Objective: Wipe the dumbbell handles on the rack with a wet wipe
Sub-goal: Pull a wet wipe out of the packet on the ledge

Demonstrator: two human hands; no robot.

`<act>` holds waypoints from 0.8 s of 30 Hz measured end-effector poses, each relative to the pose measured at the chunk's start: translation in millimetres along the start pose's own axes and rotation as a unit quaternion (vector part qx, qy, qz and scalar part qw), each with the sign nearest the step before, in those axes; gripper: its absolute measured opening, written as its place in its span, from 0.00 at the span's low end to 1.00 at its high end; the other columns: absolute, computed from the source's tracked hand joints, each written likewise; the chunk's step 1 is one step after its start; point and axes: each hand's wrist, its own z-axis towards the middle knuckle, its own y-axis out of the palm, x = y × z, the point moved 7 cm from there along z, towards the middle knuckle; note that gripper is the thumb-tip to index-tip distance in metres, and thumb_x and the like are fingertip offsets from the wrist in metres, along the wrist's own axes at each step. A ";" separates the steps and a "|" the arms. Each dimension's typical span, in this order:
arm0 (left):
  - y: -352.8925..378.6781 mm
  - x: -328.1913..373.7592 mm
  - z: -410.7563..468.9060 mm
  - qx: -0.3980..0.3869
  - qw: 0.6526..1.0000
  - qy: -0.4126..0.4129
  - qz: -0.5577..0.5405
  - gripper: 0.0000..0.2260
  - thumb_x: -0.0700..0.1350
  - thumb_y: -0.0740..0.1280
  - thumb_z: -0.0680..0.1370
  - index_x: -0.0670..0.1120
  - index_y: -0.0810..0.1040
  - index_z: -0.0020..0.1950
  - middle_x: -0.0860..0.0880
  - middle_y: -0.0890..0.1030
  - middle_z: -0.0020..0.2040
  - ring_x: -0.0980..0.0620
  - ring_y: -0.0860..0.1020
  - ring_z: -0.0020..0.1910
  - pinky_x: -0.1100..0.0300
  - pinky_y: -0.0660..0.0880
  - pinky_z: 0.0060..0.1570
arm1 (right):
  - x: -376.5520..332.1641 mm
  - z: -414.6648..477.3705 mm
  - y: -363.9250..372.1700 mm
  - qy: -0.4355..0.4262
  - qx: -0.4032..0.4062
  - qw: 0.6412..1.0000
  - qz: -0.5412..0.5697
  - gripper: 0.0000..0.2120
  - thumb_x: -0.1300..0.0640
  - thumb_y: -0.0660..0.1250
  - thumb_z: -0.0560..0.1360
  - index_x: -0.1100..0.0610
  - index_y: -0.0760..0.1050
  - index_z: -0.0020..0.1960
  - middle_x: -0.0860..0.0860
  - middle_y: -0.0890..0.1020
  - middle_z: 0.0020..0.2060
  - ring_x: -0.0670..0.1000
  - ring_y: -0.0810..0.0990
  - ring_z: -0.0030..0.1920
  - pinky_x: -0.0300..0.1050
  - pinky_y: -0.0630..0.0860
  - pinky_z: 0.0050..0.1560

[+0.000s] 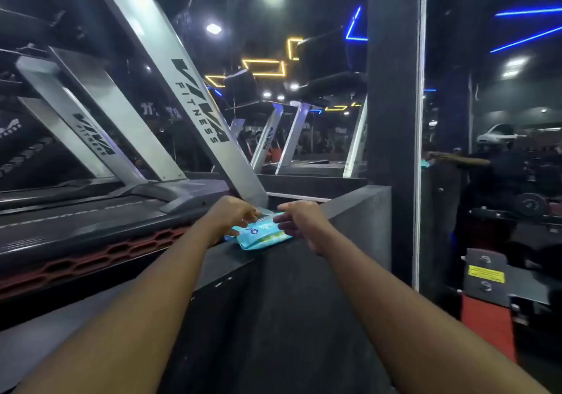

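Reaching forward from the bottom of the frame, both bare forearms converge on a light-blue wet wipe pack (261,237) that lies flat at the near edge of a dark, block-like surface (359,211), just right of centre in the frame. The pack's long axis runs roughly left to right across the frame, and a lime-green band follows its near long edge. The left hand (234,215) meets the pack at its far-left corner, fingers bent down and apparently pinching at the top face. The right hand (299,221) covers the right end, fingers curled onto it; how firmly either hand grips cannot be told from this view. Neither hand is nearer, since both touch the pack, one at each end of the long axis. The likely step is opening the pack to draw out a wipe, which would call for one hand to hold the pack down while the other lifts the flap. Printing on the pack is too blurred to read. The slanted silver upright of the nearest treadmill (200,101), in the upper left of the frame, reads "VIVA FITNESS"; a second upright (94,136) further left carries the same mark. A yellow label (486,274) at lower right is illegible. No dumbbell rack shows plainly; only a dark round weight (529,205) appears in the mirror at the right edge.
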 end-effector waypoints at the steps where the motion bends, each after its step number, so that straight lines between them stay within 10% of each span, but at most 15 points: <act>1: 2.2 -4.6 12.1 -0.017 0.998 0.004 0.063 0.09 0.40 0.65 0.78 0.40 0.82 0.54 0.44 0.82 0.48 0.48 0.79 0.47 0.54 0.77 0.48 | 4.0 9.8 5.6 -0.006 -0.003 0.999 -0.036 0.08 0.63 0.60 0.77 0.56 0.74 0.40 0.55 0.80 0.36 0.50 0.75 0.32 0.39 0.72 0.35; 6: 11.1 -20.9 80.7 -0.071 0.984 0.054 0.151 0.10 0.36 0.67 0.73 0.49 0.85 0.44 0.50 0.83 0.40 0.55 0.77 0.38 0.65 0.75 0.36 | 15.4 75.1 7.3 -0.105 0.076 0.948 -0.292 0.14 0.65 0.61 0.68 0.50 0.80 0.35 0.51 0.85 0.40 0.52 0.81 0.45 0.48 0.79 0.50; 10: 20.3 -24.1 107.5 -0.122 0.979 0.073 0.145 0.13 0.34 0.68 0.74 0.47 0.81 0.54 0.50 0.82 0.40 0.58 0.77 0.32 0.67 0.74 0.32 | 13.4 101.7 12.4 -0.151 0.089 0.882 -0.438 0.13 0.61 0.64 0.70 0.48 0.83 0.47 0.50 0.84 0.45 0.53 0.80 0.47 0.45 0.77 0.49; 17: 30.6 -30.0 128.3 -0.151 0.973 0.071 0.160 0.14 0.36 0.69 0.75 0.43 0.78 0.60 0.50 0.80 0.39 0.60 0.77 0.29 0.69 0.72 0.28 | 19.7 126.1 26.9 -0.141 -0.011 0.783 -0.606 0.13 0.51 0.69 0.72 0.52 0.81 0.56 0.54 0.81 0.51 0.55 0.78 0.54 0.42 0.71 0.46; 24: 32.5 -31.9 135.8 -0.134 0.976 0.052 0.165 0.26 0.34 0.66 0.74 0.43 0.65 0.71 0.45 0.76 0.44 0.51 0.75 0.37 0.62 0.72 0.32 | 17.8 134.8 15.2 -0.134 0.040 0.828 -0.543 0.09 0.55 0.65 0.75 0.57 0.81 0.50 0.56 0.82 0.49 0.58 0.79 0.52 0.49 0.76 0.53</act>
